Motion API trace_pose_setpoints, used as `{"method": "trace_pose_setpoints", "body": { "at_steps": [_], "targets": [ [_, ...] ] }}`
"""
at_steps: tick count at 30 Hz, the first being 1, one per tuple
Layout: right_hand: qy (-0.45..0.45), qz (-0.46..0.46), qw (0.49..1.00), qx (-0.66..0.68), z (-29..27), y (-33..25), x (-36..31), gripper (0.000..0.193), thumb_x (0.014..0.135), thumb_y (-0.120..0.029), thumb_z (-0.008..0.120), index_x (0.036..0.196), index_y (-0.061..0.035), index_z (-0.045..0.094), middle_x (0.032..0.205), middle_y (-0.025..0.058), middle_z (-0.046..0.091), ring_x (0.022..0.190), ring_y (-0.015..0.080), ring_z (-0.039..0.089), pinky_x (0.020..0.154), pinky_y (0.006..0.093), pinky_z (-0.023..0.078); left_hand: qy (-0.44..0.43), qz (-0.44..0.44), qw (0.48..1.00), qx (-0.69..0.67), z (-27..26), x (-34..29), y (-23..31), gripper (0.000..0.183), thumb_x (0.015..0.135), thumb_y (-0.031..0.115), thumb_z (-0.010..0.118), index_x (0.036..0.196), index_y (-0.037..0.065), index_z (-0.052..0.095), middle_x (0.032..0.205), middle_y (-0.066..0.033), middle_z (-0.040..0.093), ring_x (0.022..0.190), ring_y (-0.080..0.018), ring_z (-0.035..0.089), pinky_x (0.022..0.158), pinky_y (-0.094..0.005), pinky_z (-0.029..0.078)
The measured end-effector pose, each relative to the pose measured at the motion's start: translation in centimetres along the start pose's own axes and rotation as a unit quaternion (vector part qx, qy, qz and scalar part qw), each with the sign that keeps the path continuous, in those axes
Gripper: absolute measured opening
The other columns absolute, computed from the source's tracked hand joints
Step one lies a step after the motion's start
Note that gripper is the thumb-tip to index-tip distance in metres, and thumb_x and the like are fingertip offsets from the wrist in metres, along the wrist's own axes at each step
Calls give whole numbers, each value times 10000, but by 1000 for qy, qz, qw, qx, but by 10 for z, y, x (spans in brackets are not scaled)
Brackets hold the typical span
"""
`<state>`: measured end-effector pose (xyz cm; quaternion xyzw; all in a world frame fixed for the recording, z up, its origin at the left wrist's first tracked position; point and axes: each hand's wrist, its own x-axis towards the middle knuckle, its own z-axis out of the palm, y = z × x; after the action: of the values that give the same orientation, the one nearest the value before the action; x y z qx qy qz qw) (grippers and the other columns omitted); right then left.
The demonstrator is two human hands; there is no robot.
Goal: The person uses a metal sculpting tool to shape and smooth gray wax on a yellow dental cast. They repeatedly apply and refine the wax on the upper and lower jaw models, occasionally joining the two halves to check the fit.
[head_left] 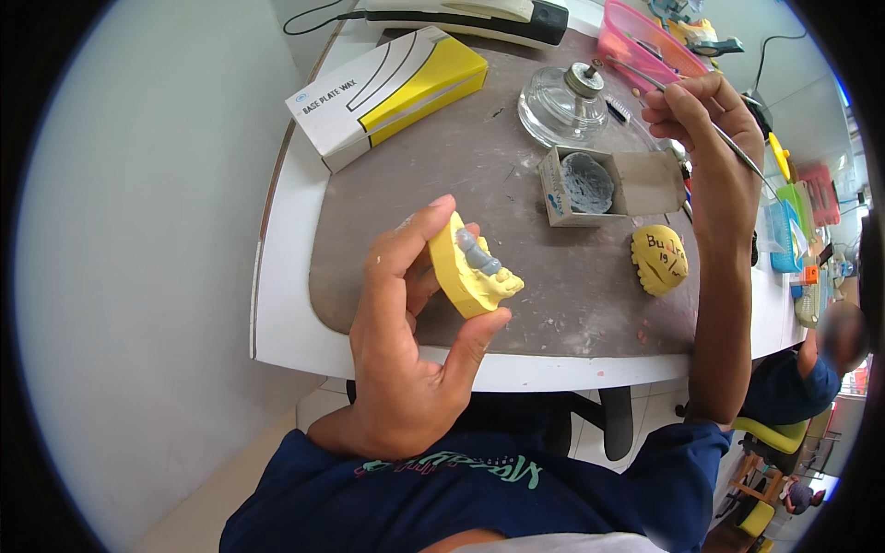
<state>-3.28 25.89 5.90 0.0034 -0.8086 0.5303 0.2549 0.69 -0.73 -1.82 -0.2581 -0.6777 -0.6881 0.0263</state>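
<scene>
My left hand [406,341] grips a yellow plaster dental cast [458,274] by its edges, between the thumb below and the fingers above. Grey wax [477,252] covers some of the cast's teeth. Raised at the right, my right hand [705,124] pinches a thin metal wax carving tool [737,150], whose tip reaches close to the spirit lamp [564,106]. No flame can be made out at the lamp's metal neck. Below the lamp, an open small box holds a grey lump of wax [587,182]. A second yellow cast [659,260] with handwriting lies on the table near my right forearm.
A white and yellow wax box [387,97] lies at the back left, before a black and white device [470,20]. A pink basket [636,41] with tools stands at the back right. Farther right are a blue basket [785,235] and a person in dark blue [788,382].
</scene>
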Motion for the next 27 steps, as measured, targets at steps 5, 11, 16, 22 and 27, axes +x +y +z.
{"method": "trace_pose_setpoints", "body": {
  "at_steps": [5,11,16,22,27],
  "targets": [
    [-4,-11,1000,-4,0,-1,1,134,924,-113,635,932,20,640,863,130,706,786,150,683,737,260,550,-5,4,1000,5,-1,0,1,733,849,97,744,1420,-13,298,1265,-154,482,1184,-256,570,990,-343,501],
    [-9,-15,1000,-13,1,3,0,143,919,-120,642,934,22,649,862,134,707,779,153,686,729,261,557,-14,21,999,31,-2,1,0,753,817,109,780,1405,-19,328,1272,-141,474,1165,-250,581,983,-343,504],
    [-6,-8,1000,-8,2,2,0,141,917,-121,644,930,20,649,858,131,705,771,152,684,729,263,559,-16,22,999,31,-2,0,0,773,798,111,799,1402,-15,334,1272,-139,474,1157,-249,587,977,-340,507],
    [-5,1,1000,-9,1,1,0,141,919,-124,644,924,17,647,853,127,704,773,148,682,727,265,557,-5,9,999,31,0,1,2,780,791,105,804,1402,-10,333,1246,-145,504,1155,-251,589,980,-344,508],
    [18,-23,999,-21,6,-14,-15,157,928,-135,634,929,22,623,859,124,695,763,144,658,727,262,529,2,-12,1000,16,2,2,6,796,781,94,811,1405,-15,329,1239,-150,519,1160,-252,586,983,-345,510]
  ]
}}
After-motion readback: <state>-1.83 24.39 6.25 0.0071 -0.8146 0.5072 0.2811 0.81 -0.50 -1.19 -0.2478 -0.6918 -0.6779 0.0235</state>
